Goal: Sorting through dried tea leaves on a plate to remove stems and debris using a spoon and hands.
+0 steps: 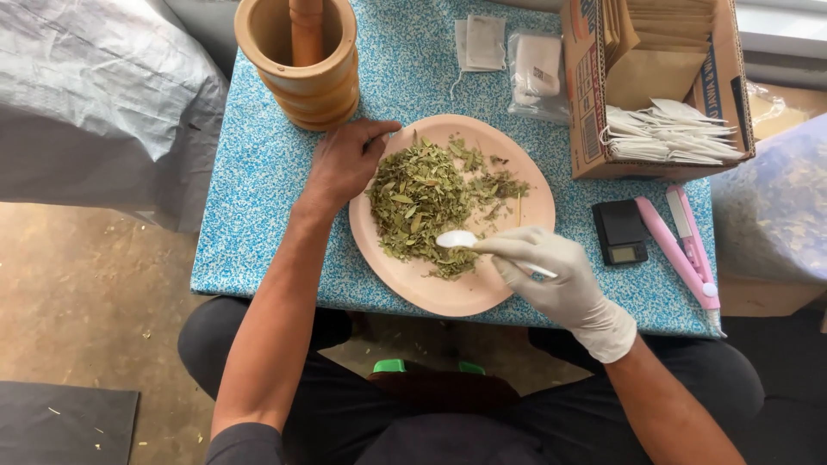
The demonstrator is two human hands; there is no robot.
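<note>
A pink plate [534, 202] sits on a small table with a blue speckled cloth [258, 185]. A heap of dried green leaves [422, 202] covers the plate's left and middle. My bare left hand [345, 159] rests on the cloth with its fingers curled on the plate's upper left rim. My right hand [551, 271], in a white glove, holds a small white plastic spoon [457, 239], whose bowl lies over the leaves near the plate's front.
A wooden mortar [301, 73] with a pestle [306, 30] stands at the table's far left. Small white sachets [508, 52] lie at the back. A cardboard box [594, 103] of empty bags, a small black scale [620, 232] and a pink sealer [685, 250] are right.
</note>
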